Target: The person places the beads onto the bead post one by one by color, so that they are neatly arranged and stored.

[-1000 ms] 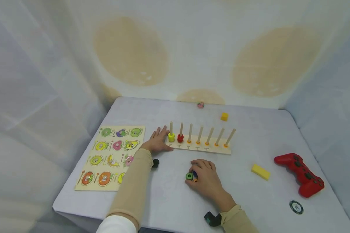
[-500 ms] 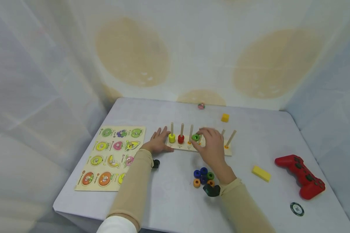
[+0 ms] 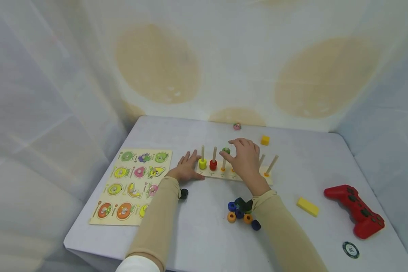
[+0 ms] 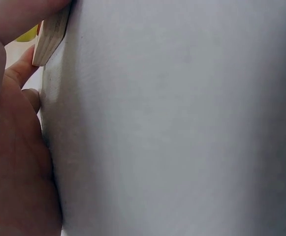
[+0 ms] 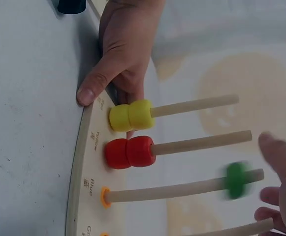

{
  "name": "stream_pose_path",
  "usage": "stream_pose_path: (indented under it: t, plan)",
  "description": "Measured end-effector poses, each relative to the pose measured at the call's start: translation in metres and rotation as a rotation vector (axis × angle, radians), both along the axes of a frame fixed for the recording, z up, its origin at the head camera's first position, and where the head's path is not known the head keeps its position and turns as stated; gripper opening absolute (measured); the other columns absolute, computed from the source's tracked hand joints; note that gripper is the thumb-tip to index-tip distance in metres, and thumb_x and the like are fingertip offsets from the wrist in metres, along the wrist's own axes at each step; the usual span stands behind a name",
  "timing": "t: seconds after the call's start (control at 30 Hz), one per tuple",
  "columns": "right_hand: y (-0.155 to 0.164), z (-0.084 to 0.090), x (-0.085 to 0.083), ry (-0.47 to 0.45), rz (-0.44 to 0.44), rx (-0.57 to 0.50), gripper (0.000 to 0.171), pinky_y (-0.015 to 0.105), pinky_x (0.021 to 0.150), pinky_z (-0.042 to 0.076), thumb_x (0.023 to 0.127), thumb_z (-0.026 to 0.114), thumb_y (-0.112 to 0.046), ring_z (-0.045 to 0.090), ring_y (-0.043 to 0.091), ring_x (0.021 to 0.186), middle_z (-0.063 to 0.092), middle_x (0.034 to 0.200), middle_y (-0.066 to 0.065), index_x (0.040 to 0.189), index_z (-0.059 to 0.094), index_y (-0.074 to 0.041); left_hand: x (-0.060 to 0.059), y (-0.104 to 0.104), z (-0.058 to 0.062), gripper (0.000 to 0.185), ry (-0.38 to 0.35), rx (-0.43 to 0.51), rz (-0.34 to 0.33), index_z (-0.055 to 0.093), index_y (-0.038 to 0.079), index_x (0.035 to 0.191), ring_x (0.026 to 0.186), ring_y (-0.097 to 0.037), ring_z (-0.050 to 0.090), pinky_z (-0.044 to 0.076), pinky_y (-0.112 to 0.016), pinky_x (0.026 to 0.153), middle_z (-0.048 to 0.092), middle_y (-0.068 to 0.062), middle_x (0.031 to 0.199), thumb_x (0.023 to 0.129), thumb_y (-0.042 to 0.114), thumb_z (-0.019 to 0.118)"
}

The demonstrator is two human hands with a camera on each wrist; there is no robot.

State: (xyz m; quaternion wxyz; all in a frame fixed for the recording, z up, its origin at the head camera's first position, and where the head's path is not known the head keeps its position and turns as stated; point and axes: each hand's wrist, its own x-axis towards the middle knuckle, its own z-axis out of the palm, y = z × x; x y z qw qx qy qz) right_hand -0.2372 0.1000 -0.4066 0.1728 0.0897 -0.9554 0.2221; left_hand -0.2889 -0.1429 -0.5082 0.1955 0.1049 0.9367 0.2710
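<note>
Both arms wear close-fitting beige long sleeves (image 3: 156,223); a white upper garment shows beneath — black wrist-mounted units (image 3: 243,205) (cameras), hands bare

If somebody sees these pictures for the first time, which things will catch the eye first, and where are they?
The wooden peg board in the middle of the white table stands out: yellow beads and red beads sit on its first two pegs, and a green bead is near the top of the third, by the right hand. The left hand rests at the board's end. A red game controller lies far right.
</note>
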Motion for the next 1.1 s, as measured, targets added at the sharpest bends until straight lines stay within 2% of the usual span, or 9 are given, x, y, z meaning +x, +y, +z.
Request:
stream_pose_path:
  t: [0.13, 0.33, 0.47, 0.53, 0.6, 0.73, 0.8, 0.97, 1.1]
  plan:
    - [0.012, 0.003, 0.004, 0.036, -0.004, -0.122, 0.059, 0.060, 0.114, 0.030, 0.091, 0.073, -0.051, 0.050, 0.036, 0.134, 0.062, 0.139, 0.013, 0.136, 0.063, -0.013, 0.004, 0.000, 0.007, 0.096, 0.015, 0.015, -0.021, 0.031, 0.022, 0.160, 0.161, -0.025, -0.015, -0.007, -0.046, 0.132, -0.007, -0.001, 0.174, 0.082, 0.042, 0.083]
    - [0.040, 0.007, 0.010, 0.228, 0.012, -0.313, 0.038, 0.063, 0.108, 0.033, 0.095, 0.073, -0.032, 0.055, 0.041, 0.124, 0.068, 0.126, 0.018, 0.123, 0.069, -0.006, -0.003, -0.004, 0.021, 0.096, 0.028, 0.023, -0.014, 0.031, 0.021, 0.160, 0.161, -0.026, -0.015, -0.007, -0.047, 0.132, -0.007, -0.002, 0.174, 0.082, 0.041, 0.083]
    - [0.056, -0.007, 0.023, 0.250, 0.026, -0.353, 0.028, 0.060, 0.104, 0.039, 0.097, 0.070, -0.023, 0.058, 0.041, 0.119, 0.070, 0.122, 0.019, 0.119, 0.071, -0.004, -0.007, -0.008, 0.027, 0.094, 0.055, 0.015, -0.011, 0.031, 0.020, 0.160, 0.161, -0.026, -0.014, -0.008, -0.047, 0.132, -0.006, -0.003, 0.175, 0.083, 0.041, 0.082]
    - [0.063, -0.024, 0.037, 0.195, 0.043, -0.344, 0.025, 0.058, 0.103, 0.043, 0.098, 0.069, -0.020, 0.061, 0.039, 0.116, 0.072, 0.119, 0.018, 0.117, 0.072, -0.004, -0.008, -0.009, 0.027, 0.095, 0.054, 0.013, -0.016, 0.031, 0.020, 0.160, 0.161, -0.027, -0.014, -0.008, -0.047, 0.132, -0.006, -0.003, 0.175, 0.083, 0.041, 0.082]
    - [0.070, -0.046, 0.054, 0.090, 0.062, -0.300, 0.023, 0.059, 0.105, 0.041, 0.098, 0.068, -0.020, 0.063, 0.037, 0.117, 0.073, 0.119, 0.016, 0.116, 0.072, -0.006, -0.007, -0.009, 0.027, 0.096, 0.046, 0.021, -0.019, 0.030, 0.019, 0.160, 0.161, -0.027, -0.014, -0.008, -0.048, 0.132, -0.006, -0.004, 0.175, 0.082, 0.041, 0.082]
    - [0.082, -0.088, 0.090, -0.177, 0.130, -0.230, 0.028, 0.065, 0.112, 0.029, 0.098, 0.069, -0.024, 0.056, 0.036, 0.129, 0.069, 0.129, 0.012, 0.122, 0.071, -0.012, -0.005, -0.007, 0.023, 0.097, 0.035, 0.025, -0.027, 0.030, 0.020, 0.161, 0.160, -0.027, -0.015, -0.007, -0.048, 0.131, -0.007, -0.003, 0.174, 0.082, 0.042, 0.082]
    - [0.087, -0.101, 0.106, -0.253, 0.161, -0.206, 0.032, 0.066, 0.112, 0.024, 0.097, 0.070, -0.026, 0.050, 0.037, 0.135, 0.064, 0.137, 0.011, 0.127, 0.069, -0.015, -0.003, -0.006, 0.021, 0.097, 0.032, 0.031, -0.029, 0.030, 0.020, 0.161, 0.160, -0.027, -0.015, -0.007, -0.048, 0.131, -0.007, -0.003, 0.174, 0.082, 0.042, 0.082]
    - [0.093, -0.116, 0.127, -0.243, 0.197, -0.154, 0.039, 0.066, 0.110, 0.023, 0.093, 0.073, -0.020, 0.045, 0.038, 0.139, 0.058, 0.144, 0.009, 0.131, 0.068, -0.018, 0.000, -0.003, 0.016, 0.097, 0.016, 0.046, -0.027, 0.031, 0.019, 0.160, 0.160, -0.027, -0.015, -0.008, -0.048, 0.131, -0.007, -0.003, 0.174, 0.082, 0.041, 0.083]
    - [0.087, -0.120, 0.133, -0.249, 0.140, -0.160, 0.038, 0.065, 0.112, 0.024, 0.090, 0.076, -0.018, 0.046, 0.036, 0.139, 0.059, 0.143, 0.009, 0.127, 0.070, -0.017, 0.002, -0.002, 0.010, 0.098, 0.009, 0.028, -0.028, 0.030, 0.020, 0.161, 0.161, -0.028, -0.014, -0.006, -0.049, 0.131, -0.007, -0.003, 0.174, 0.081, 0.042, 0.084]
